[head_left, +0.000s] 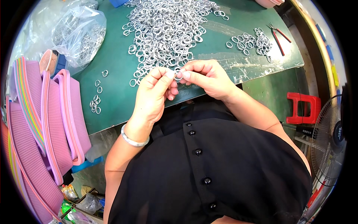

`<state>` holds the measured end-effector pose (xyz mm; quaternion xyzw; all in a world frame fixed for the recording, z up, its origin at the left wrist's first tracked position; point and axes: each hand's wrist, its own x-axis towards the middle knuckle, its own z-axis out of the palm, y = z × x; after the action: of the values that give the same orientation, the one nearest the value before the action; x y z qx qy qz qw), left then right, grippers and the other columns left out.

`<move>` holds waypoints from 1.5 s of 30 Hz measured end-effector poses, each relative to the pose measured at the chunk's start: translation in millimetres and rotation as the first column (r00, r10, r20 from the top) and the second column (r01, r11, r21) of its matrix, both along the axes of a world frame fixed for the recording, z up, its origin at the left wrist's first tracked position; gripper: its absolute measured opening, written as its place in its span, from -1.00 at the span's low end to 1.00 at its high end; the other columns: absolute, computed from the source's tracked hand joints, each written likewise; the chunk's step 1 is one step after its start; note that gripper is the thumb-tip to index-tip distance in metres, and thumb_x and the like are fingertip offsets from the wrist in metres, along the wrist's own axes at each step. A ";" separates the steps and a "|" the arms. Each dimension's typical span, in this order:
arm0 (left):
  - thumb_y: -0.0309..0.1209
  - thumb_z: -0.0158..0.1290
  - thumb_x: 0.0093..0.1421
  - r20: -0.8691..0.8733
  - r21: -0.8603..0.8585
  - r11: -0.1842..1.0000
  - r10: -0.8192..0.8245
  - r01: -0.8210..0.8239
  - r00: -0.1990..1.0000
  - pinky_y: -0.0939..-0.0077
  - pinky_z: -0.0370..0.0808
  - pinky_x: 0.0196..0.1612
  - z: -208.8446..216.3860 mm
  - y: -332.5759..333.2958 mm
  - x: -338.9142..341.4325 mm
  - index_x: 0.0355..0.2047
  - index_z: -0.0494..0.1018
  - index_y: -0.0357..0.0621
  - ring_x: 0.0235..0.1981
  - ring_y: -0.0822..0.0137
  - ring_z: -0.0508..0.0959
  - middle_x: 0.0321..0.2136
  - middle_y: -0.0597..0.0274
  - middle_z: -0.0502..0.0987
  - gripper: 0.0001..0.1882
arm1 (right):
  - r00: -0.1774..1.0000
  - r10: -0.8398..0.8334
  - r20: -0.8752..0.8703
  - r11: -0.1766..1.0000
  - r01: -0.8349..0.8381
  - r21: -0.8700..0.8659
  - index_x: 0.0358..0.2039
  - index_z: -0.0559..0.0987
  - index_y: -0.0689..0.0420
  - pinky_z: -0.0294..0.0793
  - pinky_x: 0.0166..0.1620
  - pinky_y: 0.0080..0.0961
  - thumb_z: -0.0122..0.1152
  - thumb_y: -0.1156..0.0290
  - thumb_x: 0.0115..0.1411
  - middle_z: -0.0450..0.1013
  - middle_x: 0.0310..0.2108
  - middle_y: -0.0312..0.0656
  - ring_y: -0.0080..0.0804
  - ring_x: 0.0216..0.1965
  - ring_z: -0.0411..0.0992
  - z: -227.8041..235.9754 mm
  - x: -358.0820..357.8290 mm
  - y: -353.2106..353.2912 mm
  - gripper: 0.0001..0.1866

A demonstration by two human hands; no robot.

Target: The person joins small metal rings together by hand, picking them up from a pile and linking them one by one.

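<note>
“One black buttoned top [246,160] is filling the foreground. What are the hands doing?”

“The left hand [154,87], with a pale bracelet [130,140] circling its wrist, is pinching a small silver ring [178,79] between thumb and fingertips. The right hand [209,78] is pinching it from the other side, both grips nearly closed. The ring is sitting above the near edge of a green table [115,86].”

“And beyond?”

“A few loose rings [96,100] are lying to the left. A large pile of similar rings [164,33] is spreading away past the fingertips. Farther right, red-handled pliers [278,41] are resting beside a smaller ring cluster [263,43]; at the far left, a clear plastic bag [84,37] is holding silver pieces.”
</note>
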<state>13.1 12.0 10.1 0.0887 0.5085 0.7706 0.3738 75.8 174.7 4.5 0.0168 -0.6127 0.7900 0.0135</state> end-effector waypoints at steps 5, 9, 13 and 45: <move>-0.37 -0.06 0.17 -0.011 -0.007 1.000 0.000 0.000 1.000 0.76 0.30 -0.56 0.8 0.9 0.6 -0.43 0.36 -0.14 -0.61 0.57 0.39 -0.60 0.37 0.41 -0.89 | 1.000 0.006 0.004 1.000 -0.006 -0.006 -0.36 0.53 0.27 0.34 -0.29 -0.68 0.06 0.49 0.11 0.42 -0.46 -0.29 -0.63 -0.41 0.34 -0.6 -0.1 0.4 -0.86; -0.36 -0.06 0.17 -0.023 -0.018 1.000 0.023 -0.023 0.999 0.76 0.29 -0.57 0.9 1.7 0.1 -0.44 0.36 -0.14 -0.63 0.58 0.37 -0.61 0.39 0.40 -0.88 | 0.999 0.038 -0.012 0.999 -0.038 -0.004 -0.37 0.52 0.25 0.34 -0.26 -0.68 0.07 0.46 0.11 0.45 -0.44 -0.31 -0.68 -0.38 0.34 -4.9 0.5 2.2 -0.87; -0.36 -0.07 0.17 -0.075 -0.046 0.998 0.045 -0.049 0.996 0.76 0.26 -0.59 0.7 3.2 -1.7 -0.46 0.38 -0.13 -0.65 0.57 0.34 -0.65 0.39 0.37 -0.86 | 0.998 0.052 -0.043 0.996 -0.048 0.073 -0.38 0.51 0.27 0.34 -0.28 -0.69 0.07 0.47 0.11 0.45 -0.44 -0.31 -0.68 -0.39 0.35 -4.4 0.6 1.8 -0.87; -0.33 -0.13 0.21 -0.089 -0.104 0.990 -0.109 0.100 0.990 0.77 0.26 -0.61 5.0 -2.1 -7.2 -0.41 0.40 -0.18 -0.66 0.56 0.35 -0.65 0.37 0.38 -0.80 | 0.999 0.042 0.014 0.981 -0.044 0.187 -0.44 0.50 0.24 0.27 -0.41 -0.74 0.06 0.43 0.10 0.38 -0.57 -0.41 -0.76 -0.51 0.26 0.8 -1.2 9.8 -0.86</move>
<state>6.0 9.9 15.1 0.1329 0.5577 0.7188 0.3933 74.6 184.5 5.3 0.0273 -0.6840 0.7289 -0.0083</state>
